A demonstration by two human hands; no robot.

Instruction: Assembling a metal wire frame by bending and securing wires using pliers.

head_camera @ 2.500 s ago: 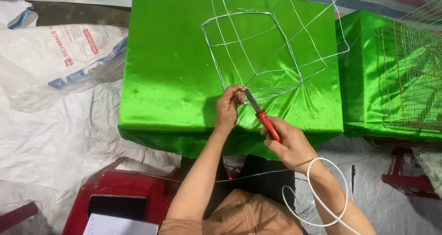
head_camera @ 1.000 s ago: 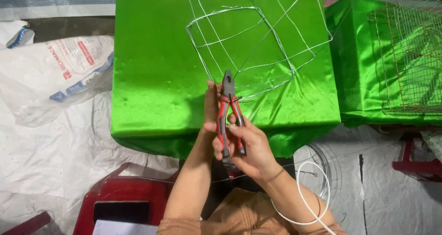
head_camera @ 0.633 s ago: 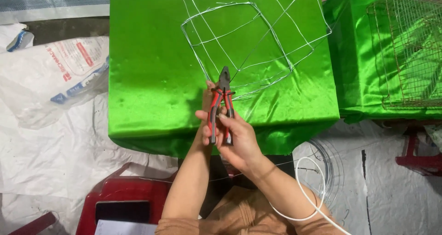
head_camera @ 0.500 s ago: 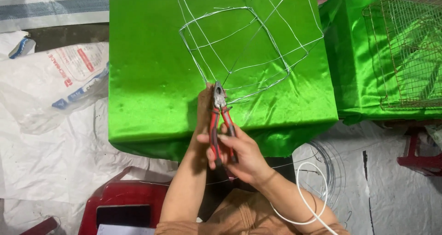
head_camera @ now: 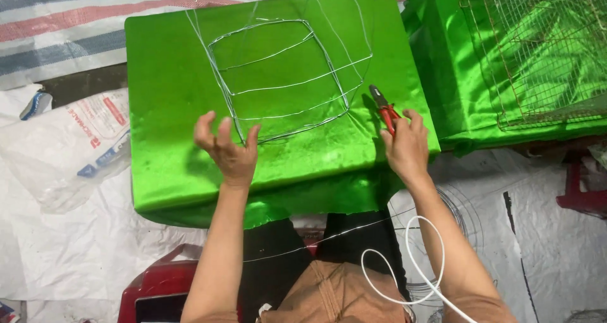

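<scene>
Left hand (head_camera: pixel 229 147): your fingers spread and curled, palm down, forearm running toward 6 o'clock. Right hand (head_camera: pixel 404 147): closed in a grip, knuckles up, forearm angled toward 5 o'clock.

Glossy green satin-like cloth (head_camera: pixel 171 95) over my table, smooth, lightly creased; thin bare metal wire frame (head_camera: pixel 284 82), shiny; my pliers (head_camera: pixel 384 108), dark metal head, red plastic-looking handles; metal wire mesh (head_camera: pixel 537 51); white woven plastic sheeting (head_camera: pixel 82 247), matt

Right hand (head_camera: pixel 406 147) holds red pliers (head_camera: pixel 383 108) beside the wire frame (head_camera: pixel 278 76); left hand (head_camera: pixel 227 147) spread open.
</scene>
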